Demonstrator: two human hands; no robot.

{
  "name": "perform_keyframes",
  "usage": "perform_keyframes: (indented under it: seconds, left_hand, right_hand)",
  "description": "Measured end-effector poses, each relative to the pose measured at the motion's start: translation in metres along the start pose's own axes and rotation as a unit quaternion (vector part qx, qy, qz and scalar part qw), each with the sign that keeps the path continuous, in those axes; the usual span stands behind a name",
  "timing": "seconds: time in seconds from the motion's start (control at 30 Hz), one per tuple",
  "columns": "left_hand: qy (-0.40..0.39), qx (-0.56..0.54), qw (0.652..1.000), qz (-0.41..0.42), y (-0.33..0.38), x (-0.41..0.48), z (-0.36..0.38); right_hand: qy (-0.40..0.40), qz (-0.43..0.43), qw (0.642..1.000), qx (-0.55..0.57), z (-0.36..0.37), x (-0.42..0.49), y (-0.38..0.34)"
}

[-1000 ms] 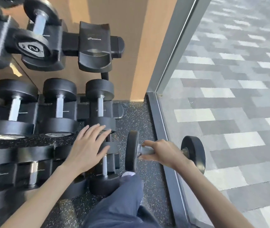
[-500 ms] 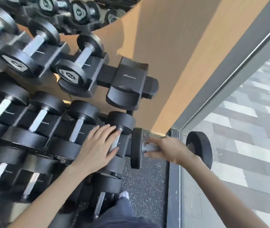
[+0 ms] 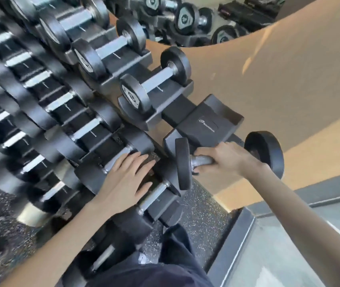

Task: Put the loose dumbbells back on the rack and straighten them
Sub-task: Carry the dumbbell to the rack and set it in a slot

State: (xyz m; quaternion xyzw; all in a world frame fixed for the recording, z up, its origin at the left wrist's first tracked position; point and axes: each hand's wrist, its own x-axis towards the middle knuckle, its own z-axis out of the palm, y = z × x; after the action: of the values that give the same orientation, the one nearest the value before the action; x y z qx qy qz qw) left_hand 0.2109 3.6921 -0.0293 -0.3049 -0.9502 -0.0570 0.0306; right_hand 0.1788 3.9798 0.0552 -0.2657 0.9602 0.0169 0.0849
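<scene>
At the right end of the rack (image 3: 175, 112): one empty cradle (image 3: 216, 112), black and moulded, with raised lips at front and back. Open room above it and to its right, up to the tan wall (image 3: 278, 79). Just in front of this cradle and a little lower, held in the air: loose dumbbell (image 3: 183, 162), lying crosswise to the racked ones, not touching the cradle as far as can be seen. Two round black heads with a matte, rubbery look, and a short grey metal handle between them.

Right grip (image 3: 227, 160) wrapped tight around that handle, fingers curled under, thumb side toward the left head. Left grip (image 3: 127, 179) spread flat, palm down, on the lower tier of the rack, pinching nothing, beside a racked dumbbell (image 3: 156, 193) with a shiny handle.

On the empty cradle a small white logo and a word, too small to read surely. On the near head of the last top-tier dumbbell (image 3: 156, 81) a pale badge, blurred.

Further left, rows of dumbbells in cradles, smeared by motion. Below, black rubber floor (image 3: 202, 214) with pale speckles, bounded at the right by a grey metal frame (image 3: 239, 235). At the top, a curved mirror (image 3: 185, 19) with more dumbbells in it. At the bottom edge, a dark trouser leg (image 3: 175, 257).
</scene>
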Motion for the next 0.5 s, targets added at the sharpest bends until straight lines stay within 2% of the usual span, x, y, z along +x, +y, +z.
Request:
perform_keyframes:
  seconds: [0.17,0.33,0.4,0.5]
  left_hand:
    - [0.004,0.009,0.997,-0.081,0.019,0.027,0.001]
    - [0.01,0.026,0.99,-0.14,0.039,0.054,0.006]
    - [0.018,0.027,0.987,-0.16,0.048,0.06,0.009]
    - [0.023,0.032,0.981,-0.188,0.059,0.063,0.01]
  right_hand:
    - [-0.043,-0.107,0.992,-0.054,-0.018,0.053,0.053]
    - [-0.097,-0.228,0.965,-0.085,-0.019,0.096,0.08]
    - [-0.104,-0.262,0.956,-0.077,-0.02,0.107,0.084]
    - [-0.133,-0.269,0.954,0.012,-0.022,0.119,0.099]
